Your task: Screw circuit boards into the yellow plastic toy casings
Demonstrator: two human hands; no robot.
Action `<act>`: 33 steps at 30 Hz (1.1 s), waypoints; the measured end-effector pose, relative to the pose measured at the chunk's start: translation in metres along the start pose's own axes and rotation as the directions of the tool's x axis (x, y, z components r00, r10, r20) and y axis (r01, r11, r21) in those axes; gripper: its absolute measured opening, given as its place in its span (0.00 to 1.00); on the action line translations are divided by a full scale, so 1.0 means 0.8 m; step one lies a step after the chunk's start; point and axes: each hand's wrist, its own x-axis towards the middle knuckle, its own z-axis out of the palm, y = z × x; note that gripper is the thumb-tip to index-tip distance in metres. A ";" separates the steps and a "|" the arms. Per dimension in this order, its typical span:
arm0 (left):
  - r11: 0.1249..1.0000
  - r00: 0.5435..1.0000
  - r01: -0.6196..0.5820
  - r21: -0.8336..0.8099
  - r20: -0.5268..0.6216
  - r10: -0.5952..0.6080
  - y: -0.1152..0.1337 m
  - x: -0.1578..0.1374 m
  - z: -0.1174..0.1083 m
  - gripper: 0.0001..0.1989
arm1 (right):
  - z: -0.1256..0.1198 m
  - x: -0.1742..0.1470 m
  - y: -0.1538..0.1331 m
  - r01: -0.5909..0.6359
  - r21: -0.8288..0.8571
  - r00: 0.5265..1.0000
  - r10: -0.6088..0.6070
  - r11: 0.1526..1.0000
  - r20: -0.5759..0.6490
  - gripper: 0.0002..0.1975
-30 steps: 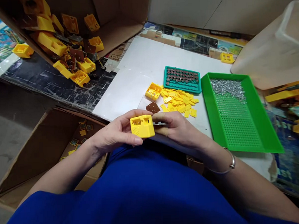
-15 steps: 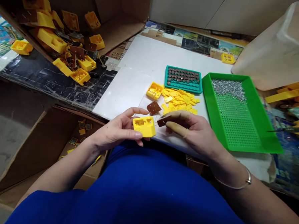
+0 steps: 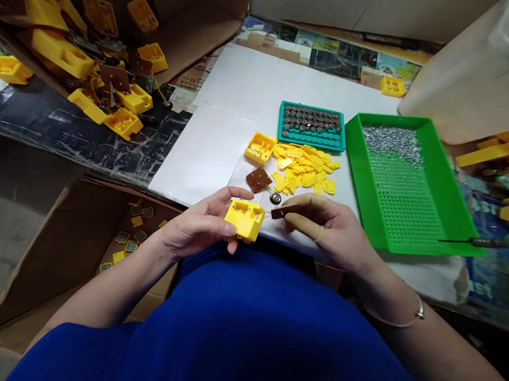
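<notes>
My left hand is closed on a small yellow plastic case, with a hollow compartment facing up. Between finger and thumb, my right hand pinches a brown circuit board; thin wires run from it to the case. Finger covers sit on the right thumb and a finger. Just beyond the hands lie another brown circuit board, a round black-and-silver part and an open yellow case with wires inside. A heap of flat yellow pieces spreads beside them.
Behind the heap is a teal tray holding rows of button cells. To the right stands a green basket with small screws, a screwdriver across its edge. Cardboard boxes with yellow parts are at left; a translucent container stands far right.
The yellow case has tilted in my left hand. The board in my right hand has turned more edge-on. The round part now shows fully; the whole view has shifted slightly.
</notes>
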 end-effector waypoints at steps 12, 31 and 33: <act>-0.794 0.573 -0.229 0.564 0.737 0.358 0.018 0.007 0.007 0.09 | -0.012 -0.007 0.019 0.608 -0.634 0.667 -0.741 0.478 0.081 0.10; -0.831 0.526 0.123 0.542 0.675 0.518 0.038 0.028 -0.043 0.13 | 0.003 0.068 -0.045 0.547 -0.657 0.696 -0.718 0.519 0.012 0.08; -0.808 0.563 0.143 0.571 0.625 0.541 0.044 0.042 -0.049 0.12 | 0.010 0.096 -0.065 0.538 -0.674 0.717 -0.695 0.507 0.050 0.09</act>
